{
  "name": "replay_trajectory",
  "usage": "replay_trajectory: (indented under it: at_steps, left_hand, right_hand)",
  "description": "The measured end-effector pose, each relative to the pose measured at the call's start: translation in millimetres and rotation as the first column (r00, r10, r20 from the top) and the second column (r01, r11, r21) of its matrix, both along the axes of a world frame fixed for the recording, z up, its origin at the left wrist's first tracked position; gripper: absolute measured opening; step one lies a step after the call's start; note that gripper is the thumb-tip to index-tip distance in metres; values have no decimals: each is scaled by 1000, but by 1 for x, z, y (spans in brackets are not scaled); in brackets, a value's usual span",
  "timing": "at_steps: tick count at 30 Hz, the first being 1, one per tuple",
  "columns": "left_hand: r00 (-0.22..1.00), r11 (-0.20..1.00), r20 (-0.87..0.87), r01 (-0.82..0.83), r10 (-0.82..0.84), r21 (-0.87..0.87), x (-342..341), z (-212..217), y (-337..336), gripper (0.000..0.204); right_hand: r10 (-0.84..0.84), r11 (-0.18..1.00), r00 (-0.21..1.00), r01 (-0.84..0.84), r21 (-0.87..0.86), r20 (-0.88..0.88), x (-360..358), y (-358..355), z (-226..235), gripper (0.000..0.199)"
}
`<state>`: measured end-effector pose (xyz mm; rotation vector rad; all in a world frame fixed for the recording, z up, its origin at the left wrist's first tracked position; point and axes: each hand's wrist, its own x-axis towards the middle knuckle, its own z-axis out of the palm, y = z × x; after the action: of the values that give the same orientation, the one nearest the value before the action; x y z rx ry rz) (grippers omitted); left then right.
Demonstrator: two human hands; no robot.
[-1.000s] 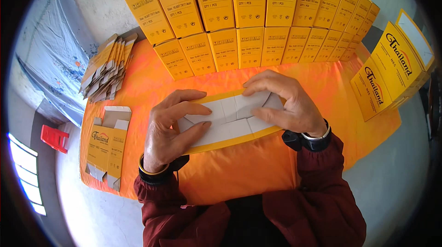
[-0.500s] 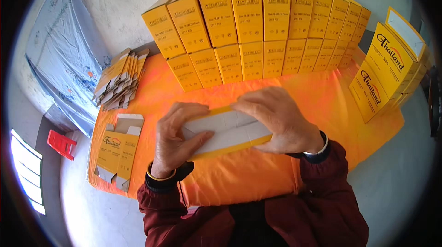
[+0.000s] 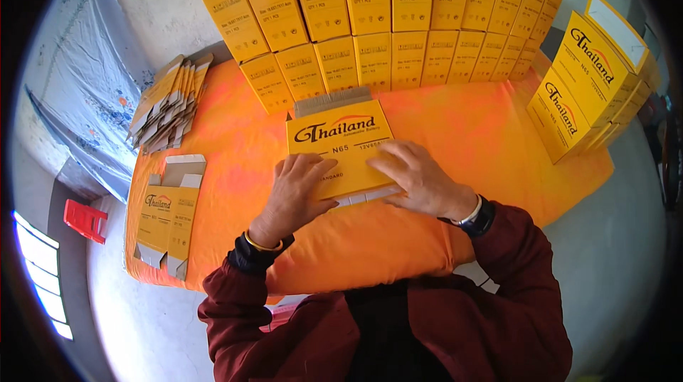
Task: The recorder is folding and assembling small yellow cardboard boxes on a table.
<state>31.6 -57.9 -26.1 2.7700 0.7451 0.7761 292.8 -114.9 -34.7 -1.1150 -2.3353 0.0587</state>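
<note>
A yellow cardboard box [image 3: 341, 133] with dark print and a red curve lies in front of me, printed face up. Its grey flap [image 3: 333, 101] sticks out at the far end. My left hand [image 3: 295, 186] holds the near left corner, fingers on the printed face and thumb at the near edge. At the near right corner, my right hand [image 3: 420, 179] grips the box the same way, its fingers bent over the top. A strip of pale flap shows along the near edge between my hands. The underside of the box is hidden.
Two rows of upright yellow boxes [image 3: 377, 55] stand along the back. More boxes [image 3: 590, 76] stand at the right, one with an open lid. A flattened box [image 3: 167, 215] and a pile of flattened boxes [image 3: 167, 101] lie left on the orange cloth [image 3: 235, 183]. A red stool [image 3: 85, 220] stands beyond.
The box has turned from its pale flap end facing me to its printed face up, with a grey flap now at the far end. Both hands have shifted to its near corners.
</note>
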Motion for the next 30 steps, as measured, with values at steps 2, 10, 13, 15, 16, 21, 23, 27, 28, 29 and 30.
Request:
replay_trajectory:
  at_steps: [2,10,13,15,16,21,23,27,28,29,30]
  left_hand:
    - [996,998,-66,-56,56,1,3,4,2,63]
    - [990,997,-123,-69,71,23,4,-16,3,73]
    - [992,993,79,-91,97,-76,0,-18,14,75]
    - [979,991,182,-69,89,-116,-6,-24,33,76]
    - [940,959,267,-150,213,-240,-12,-35,48,75]
    - [807,559,386,86,446,-825,-30,-56,79,62]
    - [838,424,400,231,371,-876,-27,-53,78,60]
    - [818,534,471,250,330,-807,-16,-38,62,51]
    - [794,594,510,246,330,-766,-16,-32,56,48]
    - [770,650,547,237,327,-722,-16,-27,51,45]
    - [745,702,583,224,323,-676,-15,-26,49,42]
  right_hand:
    - [-38,999,999,39,33,-37,-1,5,2,62]
    - [-128,991,990,126,41,57,-10,10,-16,56]
    - [-53,998,996,50,-50,-67,5,12,-14,63]
    - [-40,997,991,30,-78,-129,11,17,-13,67]
    - [-82,995,986,74,-60,-148,11,17,-19,71]
    - [-88,963,854,-59,-263,-513,-1,32,-30,88]
    - [-79,921,744,-199,-334,-664,1,31,-29,91]
    - [-356,769,617,-233,-595,-702,4,29,-20,85]
    - [-352,801,597,-206,-562,-721,3,26,-13,79]
    - [-346,830,578,-179,-529,-739,3,21,-5,72]
    - [-339,855,559,-152,-495,-757,5,20,-1,66]
